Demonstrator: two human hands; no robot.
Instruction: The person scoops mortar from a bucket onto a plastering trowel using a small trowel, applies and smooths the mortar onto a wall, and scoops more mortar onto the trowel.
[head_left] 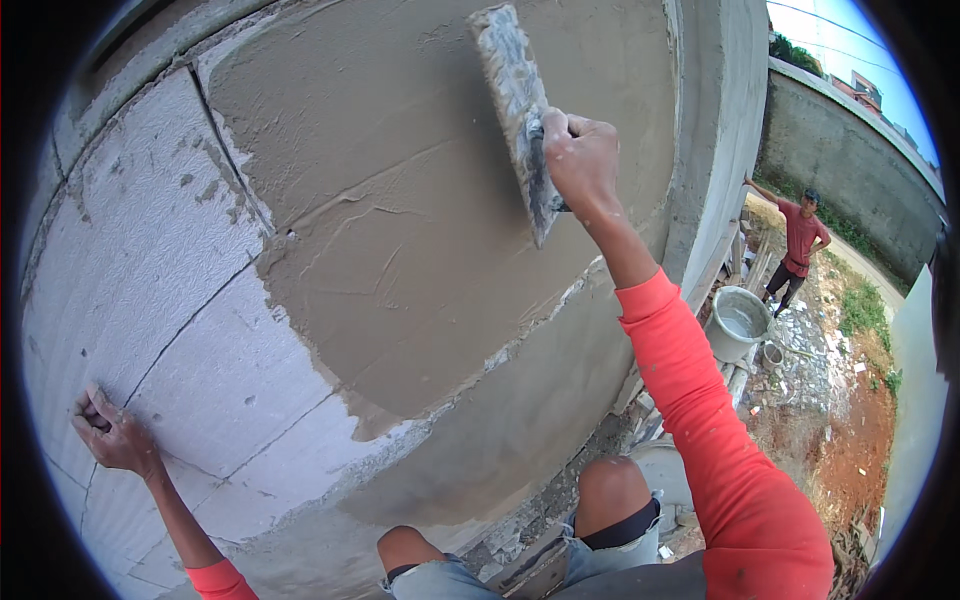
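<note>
My right hand (583, 160) is wrapped round the handle of a plastering trowel (513, 100). The long blade is smeared with grey mortar and tilted against the wall in the upper middle. Around it spreads a patch of wet grey plaster (430, 270), with ridges and drag lines on its surface. At the far left my left hand (115, 438) rests against the bare pale blocks (225, 380), its fingers curled in and nothing visible in them. The plaster's ragged edge runs between my two hands.
Below the wet patch lies a smoother plastered band (480, 440). A concrete column (700, 140) stands right of it. On the rubble-strewn ground, a large bucket (738, 322) stands near a small pot (773, 355). A person in a red shirt (800, 240) leans one hand on the structure.
</note>
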